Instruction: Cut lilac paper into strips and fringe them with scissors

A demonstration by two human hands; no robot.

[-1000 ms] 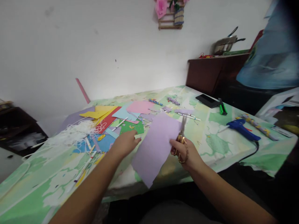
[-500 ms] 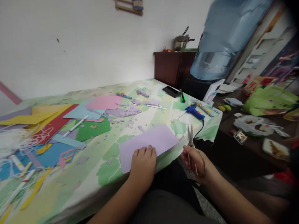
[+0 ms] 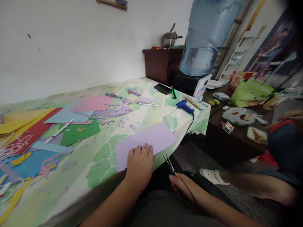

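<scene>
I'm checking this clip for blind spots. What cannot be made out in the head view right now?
All in the head view:
- scissors: the handles are hidden inside the right hand; only the blades show.
- lilac sheet: its near edge is covered by the left hand, which lies flat on it.
- red sheet: cut off by the picture's left edge.
- phone: too small to read its screen.

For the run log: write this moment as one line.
left hand: flat on lilac sheet | right hand: holds scissors off the table edge | nearby: white marker, blue glue gun
</scene>
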